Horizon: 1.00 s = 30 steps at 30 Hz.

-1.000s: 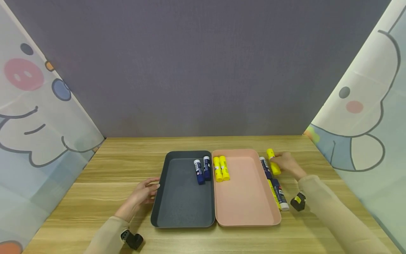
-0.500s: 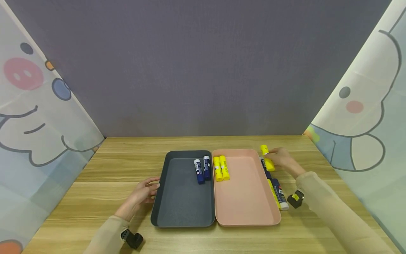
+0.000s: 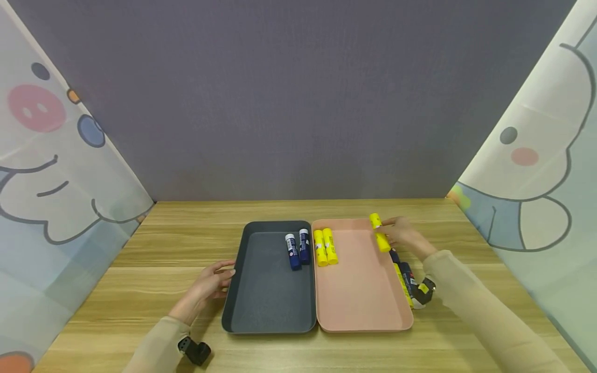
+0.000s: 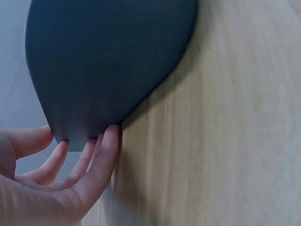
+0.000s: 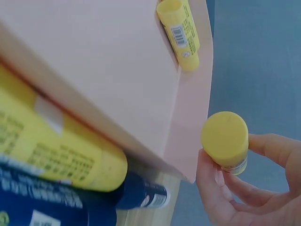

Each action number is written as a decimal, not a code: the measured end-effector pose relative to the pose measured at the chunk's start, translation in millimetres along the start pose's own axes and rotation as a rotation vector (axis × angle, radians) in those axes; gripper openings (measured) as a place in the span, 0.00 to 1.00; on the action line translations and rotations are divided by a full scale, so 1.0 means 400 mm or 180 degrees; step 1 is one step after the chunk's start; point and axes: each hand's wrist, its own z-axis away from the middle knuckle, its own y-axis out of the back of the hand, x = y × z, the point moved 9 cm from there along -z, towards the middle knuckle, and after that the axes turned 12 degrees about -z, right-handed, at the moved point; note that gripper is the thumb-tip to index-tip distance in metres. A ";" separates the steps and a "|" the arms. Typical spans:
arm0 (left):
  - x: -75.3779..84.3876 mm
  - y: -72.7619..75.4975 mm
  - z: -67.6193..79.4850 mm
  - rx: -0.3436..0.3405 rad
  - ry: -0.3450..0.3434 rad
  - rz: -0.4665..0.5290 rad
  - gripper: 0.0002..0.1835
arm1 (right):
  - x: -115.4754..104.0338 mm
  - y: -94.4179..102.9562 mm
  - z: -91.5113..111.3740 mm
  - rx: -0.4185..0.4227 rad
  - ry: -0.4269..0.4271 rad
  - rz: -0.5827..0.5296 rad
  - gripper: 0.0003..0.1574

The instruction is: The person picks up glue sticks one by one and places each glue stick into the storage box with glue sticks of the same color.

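Observation:
My right hand (image 3: 407, 238) pinches a yellow glue stick (image 3: 383, 243) between thumb and fingers, over the far right corner of the pink tray (image 3: 359, 305). In the right wrist view this glue stick (image 5: 225, 135) points its round end at the camera. Two more yellow glue sticks (image 3: 325, 247) lie side by side in the pink tray at its left wall. Inside the dark grey tray (image 3: 268, 305) lie two navy glue sticks (image 3: 293, 253) with white ends. My left hand (image 3: 207, 285) rests its fingertips (image 4: 112, 132) against the grey tray's outer left wall.
Against the pink tray's right wall lie another yellow glue stick (image 3: 402, 284) and two navy glue sticks (image 3: 408, 274), partly hidden by my right arm. The trays stand side by side on a wooden table (image 3: 186, 233). A dark panel (image 3: 298, 103) rises behind.
My right hand has carried the yellow glue stick leftward, from beyond the navy glue sticks on the table to over the pink tray's corner. The left hand has stayed in place.

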 end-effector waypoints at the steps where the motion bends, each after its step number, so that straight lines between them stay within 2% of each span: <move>1: 0.000 -0.001 -0.001 -0.0032 -0.0015 -0.0007 0.26 | -0.001 -0.005 -0.001 -0.0024 0.0006 -0.0010 0.35; 4: 0.001 -0.002 -0.001 -0.0059 -0.0044 -0.0030 0.27 | 0.000 -0.017 -0.005 -0.0056 -0.0016 -0.0052 0.34; 9: 0.002 0.003 0.004 0.0102 0.0062 -0.0043 0.25 | -0.001 -0.037 -0.011 -0.0135 -0.0023 -0.0152 0.32; 15: 0.004 0.004 0.004 0.0158 0.0106 -0.0086 0.24 | 0.006 -0.060 -0.020 -0.0153 -0.0064 -0.0231 0.32; 24: 0.007 0.001 0.003 0.0093 0.0086 -0.0028 0.25 | 0.027 -0.087 -0.043 0.0011 -0.0244 -0.0194 0.30; 30: 0.007 0.001 0.004 0.0078 0.0131 -0.0026 0.26 | 0.022 -0.109 -0.050 -0.0087 -0.0128 -0.0207 0.30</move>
